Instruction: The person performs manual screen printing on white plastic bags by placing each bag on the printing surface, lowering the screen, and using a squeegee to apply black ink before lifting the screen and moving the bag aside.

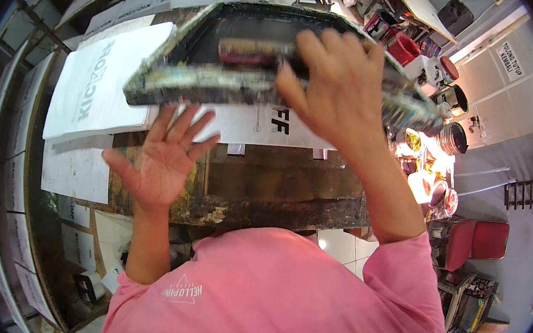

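A screen printing frame (203, 85) with paint-smeared rails stands tilted, its near rail raised above the table and blurred by motion. My right hand (343, 87) reaches over the near rail, fingers curled inside and thumb at its front, closed on the frame. Inside lies a squeegee (252, 51) with a wooden handle, left of my right hand. Palm up and fingers spread, my left hand (166, 159) is empty, its fingertips just below the frame's left front corner. A white printed sheet (239, 121) with black lettering lies partly hidden under the frame.
A stack of white printed sheets (103, 84) lies left on the worn wooden table (265, 179). Shelves with printed sheets (16, 134) line the left side. Paint tubs, including a red one (403, 49), stand at the right. A red chair (487, 240) is further right.
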`<state>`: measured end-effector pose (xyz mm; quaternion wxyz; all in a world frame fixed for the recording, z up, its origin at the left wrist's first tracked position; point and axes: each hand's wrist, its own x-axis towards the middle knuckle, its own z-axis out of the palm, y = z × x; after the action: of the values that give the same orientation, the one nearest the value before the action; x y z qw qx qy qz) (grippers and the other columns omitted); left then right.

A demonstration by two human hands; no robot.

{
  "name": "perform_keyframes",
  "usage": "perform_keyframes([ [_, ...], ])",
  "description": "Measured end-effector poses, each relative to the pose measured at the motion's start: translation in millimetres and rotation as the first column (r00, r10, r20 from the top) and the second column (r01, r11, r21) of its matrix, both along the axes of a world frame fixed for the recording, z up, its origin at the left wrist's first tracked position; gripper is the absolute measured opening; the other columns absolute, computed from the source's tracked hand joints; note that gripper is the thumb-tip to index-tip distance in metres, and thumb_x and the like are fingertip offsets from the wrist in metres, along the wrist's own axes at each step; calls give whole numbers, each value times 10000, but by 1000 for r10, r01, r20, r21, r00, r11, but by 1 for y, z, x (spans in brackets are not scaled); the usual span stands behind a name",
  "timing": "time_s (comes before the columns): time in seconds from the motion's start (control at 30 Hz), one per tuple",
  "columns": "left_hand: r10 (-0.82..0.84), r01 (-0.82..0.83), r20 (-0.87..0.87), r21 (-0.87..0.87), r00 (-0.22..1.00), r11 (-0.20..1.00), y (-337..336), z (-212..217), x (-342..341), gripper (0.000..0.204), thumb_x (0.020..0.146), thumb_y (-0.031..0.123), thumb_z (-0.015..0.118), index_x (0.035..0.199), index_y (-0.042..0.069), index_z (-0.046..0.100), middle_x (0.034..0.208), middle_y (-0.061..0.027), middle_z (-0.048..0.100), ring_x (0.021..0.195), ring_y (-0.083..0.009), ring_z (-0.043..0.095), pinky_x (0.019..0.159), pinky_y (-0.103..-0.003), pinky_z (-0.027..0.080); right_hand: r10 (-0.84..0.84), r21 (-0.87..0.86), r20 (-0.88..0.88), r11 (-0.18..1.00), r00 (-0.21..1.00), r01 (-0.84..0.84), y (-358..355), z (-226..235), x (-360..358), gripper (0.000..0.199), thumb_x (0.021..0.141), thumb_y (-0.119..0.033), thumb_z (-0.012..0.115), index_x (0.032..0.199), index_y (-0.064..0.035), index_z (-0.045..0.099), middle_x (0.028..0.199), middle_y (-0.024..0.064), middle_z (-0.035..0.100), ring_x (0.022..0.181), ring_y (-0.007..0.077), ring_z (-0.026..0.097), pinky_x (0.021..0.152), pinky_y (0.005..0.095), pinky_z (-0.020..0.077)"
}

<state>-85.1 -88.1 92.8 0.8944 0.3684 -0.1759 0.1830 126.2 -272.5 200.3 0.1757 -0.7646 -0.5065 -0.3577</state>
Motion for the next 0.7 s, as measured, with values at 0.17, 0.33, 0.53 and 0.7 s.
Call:
perform_keyframes([
  [0.17,824,67,198,959,531,-274,12,-63,13,972,920,778,465,1619,121,303,1661,-277,217,1554,-478,107,1191,-704,47,-1,30,-32,1000,999,2,17,38,8,335,877,-369,640,899,-37,680,789,133,662,781,311,646,831,459,433],
  [0.33,864,470,260,752,431,-461,-18,-126,16,998,921,803,408,1636,125,247,1670,-280,174,1567,-459,43,1124,-781,-87,-26,13,-87,1000,996,27,30,69,18,367,880,-364,607,712,-38,596,662,122,588,671,296,593,805,450,431],
  [0.53,886,555,145,732,440,-395,-18,-111,28,1103,890,834,425,1621,31,226,1669,-250,216,1565,-456,74,1132,-771,-99,-77,75,45,994,996,74,44,74,29,396,866,-359,609,672,-13,599,619,133,582,596,307,577,730,446,449],
  [0.7,863,250,196,906,466,-341,-13,-96,39,919,912,621,643,1533,-12,402,1579,-234,413,1509,-452,282,1196,-686,91,-50,97,10,994,999,49,47,87,38,402,864,-351,610,672,3,615,598,142,585,569,303,580,677,431,458],
])
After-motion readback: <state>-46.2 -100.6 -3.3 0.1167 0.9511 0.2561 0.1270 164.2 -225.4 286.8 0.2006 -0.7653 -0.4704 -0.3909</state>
